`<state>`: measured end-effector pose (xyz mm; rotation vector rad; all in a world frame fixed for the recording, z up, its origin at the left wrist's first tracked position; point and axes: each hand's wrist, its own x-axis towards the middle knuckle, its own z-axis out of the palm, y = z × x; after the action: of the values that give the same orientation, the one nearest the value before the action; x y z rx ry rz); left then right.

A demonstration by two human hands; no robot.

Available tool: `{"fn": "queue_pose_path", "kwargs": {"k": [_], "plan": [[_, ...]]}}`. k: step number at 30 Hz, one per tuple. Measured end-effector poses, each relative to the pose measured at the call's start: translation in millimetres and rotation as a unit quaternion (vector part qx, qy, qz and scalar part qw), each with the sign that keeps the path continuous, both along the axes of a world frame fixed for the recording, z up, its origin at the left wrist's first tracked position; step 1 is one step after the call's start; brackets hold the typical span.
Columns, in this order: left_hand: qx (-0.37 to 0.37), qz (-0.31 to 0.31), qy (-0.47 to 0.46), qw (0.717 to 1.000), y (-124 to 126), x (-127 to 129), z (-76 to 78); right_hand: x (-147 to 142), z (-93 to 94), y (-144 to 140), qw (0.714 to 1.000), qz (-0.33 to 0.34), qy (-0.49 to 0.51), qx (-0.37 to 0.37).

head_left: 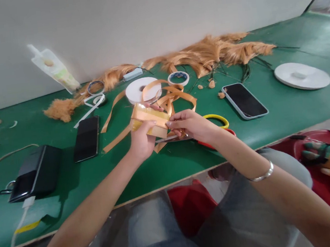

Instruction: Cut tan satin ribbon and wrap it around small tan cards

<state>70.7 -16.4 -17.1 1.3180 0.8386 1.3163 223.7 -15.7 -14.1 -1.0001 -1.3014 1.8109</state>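
- The left hand (143,140) is curling closed around a folded bundle of gold ribbon (149,120), thumb pressing on its near face and fingertips wrapping over the far edge, holding it just above the green table (286,108).
- The right hand (191,125) is sitting at three o'clock of the bundle, fingers bent in a light pinch on the bundle's right end; the thumb is tucking underneath, so I cannot tell how firmly it is gripping.
- Both hands are touching the same bundle, nearly knuckle to knuckle.
- Loose loops of the same ribbon are trailing away at twelve o'clock toward a white spool (143,90), and one long strip is running off at eight o'clock across the table.
- Under the right wrist, scissors with a yellow handle ring (217,118) and a red one are lying flat.
- At nine o'clock of the hands, a dark phone (87,138) is lying face up; further on, a black power bank (35,171) is sitting with a white cable.
- At two o'clock, a second phone (244,100) in a pale case is resting, and beyond it a white round disc (302,76).
- Along the wall at twelve o'clock, tufts of orange fibre (219,50) are spreading out.
- A silver bracelet (263,175) is circling the right wrist.
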Motion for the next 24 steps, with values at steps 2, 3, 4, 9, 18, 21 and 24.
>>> {"fn": "queue_pose_path", "kwargs": {"k": [2, 3, 4, 9, 18, 21, 24], "plan": [[-0.005, 0.010, 0.002, 1.000, 4, -2, -4.4, 0, 0.1, 1, 1.000, -0.011, 0.000, 0.009], [0.002, 0.020, 0.010, 1.000, 7, -5, -7.4, 0, 0.7, 1, 1.000, -0.020, -0.005, 0.016], [0.017, 0.036, 0.021, 0.999, 10, -8, -10.6, 1, 1.5, 2, 0.999, -0.033, -0.014, 0.023], [0.258, 0.213, 0.137, 0.932, 20, -27, -18.0, 6, 8.7, 6, 0.983, -0.137, -0.095, 0.081], [0.370, 0.128, 0.518, 0.760, 10, -20, -16.4, -6, 11.8, -5, 0.973, -0.074, -0.168, 0.138], [0.364, 0.121, 0.510, 0.770, 17, -26, -17.5, -7, 12.9, -8, 0.978, -0.048, -0.140, 0.148], [0.352, 0.109, 0.437, 0.820, 20, -31, -12.7, -5, 15.6, -8, 0.978, -0.059, -0.107, 0.169]]}}
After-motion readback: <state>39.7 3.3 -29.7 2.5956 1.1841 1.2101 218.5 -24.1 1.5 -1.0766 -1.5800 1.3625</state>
